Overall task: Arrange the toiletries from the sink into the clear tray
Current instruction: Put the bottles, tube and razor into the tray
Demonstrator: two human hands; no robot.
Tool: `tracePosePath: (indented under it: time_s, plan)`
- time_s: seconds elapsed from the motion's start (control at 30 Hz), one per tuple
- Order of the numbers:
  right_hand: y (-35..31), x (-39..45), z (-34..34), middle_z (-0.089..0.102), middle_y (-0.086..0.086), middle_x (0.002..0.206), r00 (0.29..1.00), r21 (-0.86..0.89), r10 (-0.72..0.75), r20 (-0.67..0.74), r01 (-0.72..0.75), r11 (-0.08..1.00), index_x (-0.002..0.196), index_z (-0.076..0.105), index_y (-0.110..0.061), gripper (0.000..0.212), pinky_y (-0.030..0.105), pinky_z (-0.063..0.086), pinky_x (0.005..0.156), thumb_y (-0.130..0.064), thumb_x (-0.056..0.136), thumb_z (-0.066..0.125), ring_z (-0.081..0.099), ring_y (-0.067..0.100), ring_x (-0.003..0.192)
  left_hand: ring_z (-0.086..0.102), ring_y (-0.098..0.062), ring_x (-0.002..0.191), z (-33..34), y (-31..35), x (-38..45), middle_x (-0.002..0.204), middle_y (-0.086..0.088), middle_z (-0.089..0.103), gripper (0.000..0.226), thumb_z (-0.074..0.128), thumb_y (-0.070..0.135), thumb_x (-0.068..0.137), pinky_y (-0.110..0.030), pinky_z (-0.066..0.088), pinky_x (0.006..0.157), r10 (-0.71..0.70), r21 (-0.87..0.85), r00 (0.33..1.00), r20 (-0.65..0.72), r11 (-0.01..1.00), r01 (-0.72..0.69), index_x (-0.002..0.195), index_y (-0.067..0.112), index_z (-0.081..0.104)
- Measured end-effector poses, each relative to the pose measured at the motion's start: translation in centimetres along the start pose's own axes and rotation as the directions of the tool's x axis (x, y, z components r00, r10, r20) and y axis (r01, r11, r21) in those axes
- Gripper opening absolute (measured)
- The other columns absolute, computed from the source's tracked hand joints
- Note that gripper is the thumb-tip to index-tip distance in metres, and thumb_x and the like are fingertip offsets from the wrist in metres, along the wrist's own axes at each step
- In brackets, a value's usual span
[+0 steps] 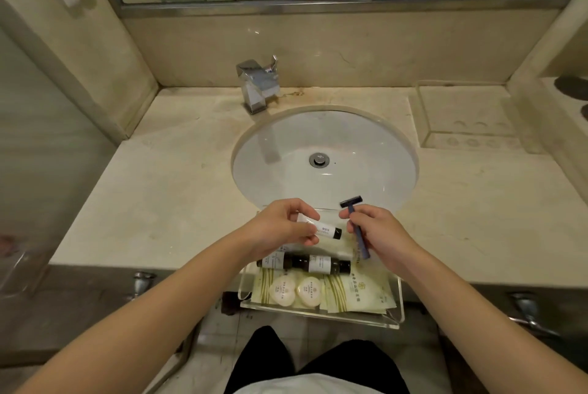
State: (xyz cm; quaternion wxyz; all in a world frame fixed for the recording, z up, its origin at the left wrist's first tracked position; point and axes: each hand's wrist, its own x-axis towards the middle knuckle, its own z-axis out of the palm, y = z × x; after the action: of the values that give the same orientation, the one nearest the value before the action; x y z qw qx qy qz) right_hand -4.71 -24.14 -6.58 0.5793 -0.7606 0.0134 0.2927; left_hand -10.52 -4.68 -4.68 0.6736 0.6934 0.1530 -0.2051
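Observation:
A clear tray [399,301] rests on the front edge of the counter, overhanging it toward me. Inside lie two dark bottles [305,262] end to end, two round white soaps [296,292] and pale sachets [356,293]. My left hand [280,228] holds a small white tube with a black cap [327,230] above the tray's far part. My right hand [378,234] grips a blue razor [356,228] by its handle, head pointing up toward the sink [324,155]. The white sink bowl holds no items.
A chrome faucet [257,85] stands behind the sink on the left. A second clear tray [461,117] sits at the back right of the beige counter. A mirror runs along the back wall. My dark-clothed legs show below the counter edge.

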Motion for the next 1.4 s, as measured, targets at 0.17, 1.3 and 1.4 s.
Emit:
tracePosePath:
  time_s: [0.17, 1.3, 1.4]
  plan:
    - [-0.2, -1.4, 0.1, 0.058, 0.001, 0.07, 0.999, -0.077, 0.004, 0.051, 0.0, 0.997, 0.094, 0.07, -0.015, 0.022, 0.027, 0.042, 0.058, -0.021, 0.096, 0.049, 0.051, 0.014, 0.063, 0.065, -0.018, 0.07, 0.8, 0.4, -0.4, 0.09, -0.016, 0.065, 0.018, 0.067, -0.006, 0.083, -0.024, 0.055, 0.067, -0.046, -0.106, 0.999, 0.023, 0.993, 0.049, 0.1, 0.0, 0.067]
    - [1.9, -4.7, -2.6, 0.067, 0.008, 0.077, 1.0, -0.266, -0.015, -0.025, 0.008, 0.964, 0.096, 0.068, -0.013, 0.028, 0.027, 0.058, 0.063, 0.004, 0.091, 0.046, 0.066, 0.017, 0.054, 0.067, -0.015, 0.058, 5.2, -1.4, -1.1, 0.066, 0.004, 0.066, 0.007, 0.072, 0.014, 0.084, -0.024, 0.058, 0.066, -0.054, 0.742, 0.972, 0.229, 0.655, -0.139, 0.087, 0.01, 0.068]
    - [2.2, -5.2, -2.9, 0.07, 0.016, 0.08, 0.999, -0.186, 0.015, 0.033, -0.009, 0.982, 0.099, 0.068, -0.011, 0.032, 0.028, 0.059, 0.067, 0.011, 0.087, 0.048, 0.072, 0.027, 0.07, 0.064, -0.011, 0.054, 5.6, -1.4, -1.2, 0.062, 0.005, 0.065, 0.013, 0.074, 0.021, 0.083, -0.023, 0.054, 0.065, -0.023, 0.782, 0.978, 0.208, 0.604, -0.152, 0.082, 0.011, 0.067]
